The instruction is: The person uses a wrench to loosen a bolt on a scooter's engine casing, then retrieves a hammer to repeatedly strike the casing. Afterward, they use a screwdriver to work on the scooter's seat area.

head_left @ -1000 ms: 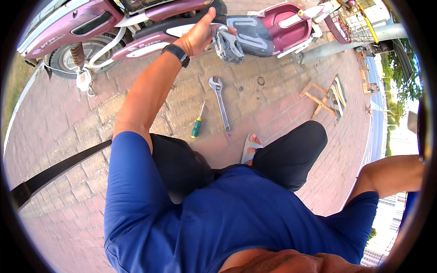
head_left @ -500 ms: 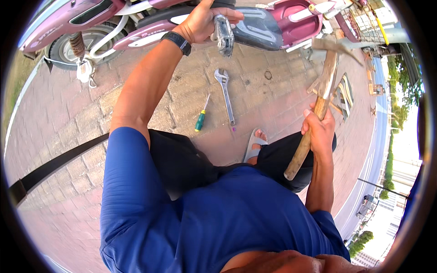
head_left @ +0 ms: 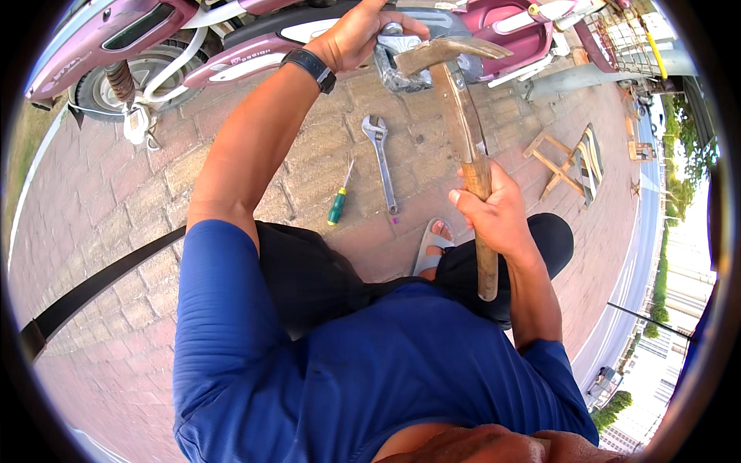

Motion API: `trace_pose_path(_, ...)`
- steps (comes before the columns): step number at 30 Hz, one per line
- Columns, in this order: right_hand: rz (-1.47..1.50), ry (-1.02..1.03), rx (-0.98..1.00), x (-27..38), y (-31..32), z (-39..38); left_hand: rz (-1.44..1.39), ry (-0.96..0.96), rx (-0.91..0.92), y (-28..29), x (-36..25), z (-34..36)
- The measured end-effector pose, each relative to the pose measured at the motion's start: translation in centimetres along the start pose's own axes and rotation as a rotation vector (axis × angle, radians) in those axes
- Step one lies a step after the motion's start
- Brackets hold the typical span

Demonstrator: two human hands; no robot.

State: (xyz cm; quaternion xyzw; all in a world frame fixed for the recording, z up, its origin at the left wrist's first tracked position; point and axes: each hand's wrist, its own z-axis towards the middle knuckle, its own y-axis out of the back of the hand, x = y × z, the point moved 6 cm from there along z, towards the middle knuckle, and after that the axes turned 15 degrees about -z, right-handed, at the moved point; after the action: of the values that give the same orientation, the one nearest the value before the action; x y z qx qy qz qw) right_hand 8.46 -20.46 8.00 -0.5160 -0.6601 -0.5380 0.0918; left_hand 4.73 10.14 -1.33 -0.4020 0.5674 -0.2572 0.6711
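My left hand [head_left: 356, 37] grips a scuffed grey metal part [head_left: 393, 72], perhaps a pedal, against the side of a pink scooter [head_left: 231, 68]. My right hand [head_left: 494, 207] is closed round the wooden handle of a hammer [head_left: 471, 123], its worn metal head raised over that part and partly hiding it; whether they touch I cannot tell. On the paving below lie a large adjustable wrench [head_left: 380, 166] and a screwdriver with a green handle [head_left: 336, 205].
A folding wooden stool [head_left: 559, 166] stands on the bricks at the right. The scooter's rear wheel [head_left: 131, 85] and wire basket [head_left: 621, 46] span the top. Beyond are a road [head_left: 633, 255], greenery and buildings. A black strap [head_left: 108, 274] crosses the lower left.
My right hand has come in from the far right edge with the hammer and moved leftward, bringing the head over the part. My left hand has shifted slightly, still holding the part.
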Motion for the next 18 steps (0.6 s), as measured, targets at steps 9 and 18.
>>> trace_pose_path(9,-0.084,0.235,-0.192,1.6,2.0,-0.1,-0.042,0.024,0.012,0.0,0.0,-0.4)
trace_pose_path(18,-0.14,0.175,-0.104,0.5,1.1,0.8,0.083,0.001,-0.088,0.3,0.0,0.1)
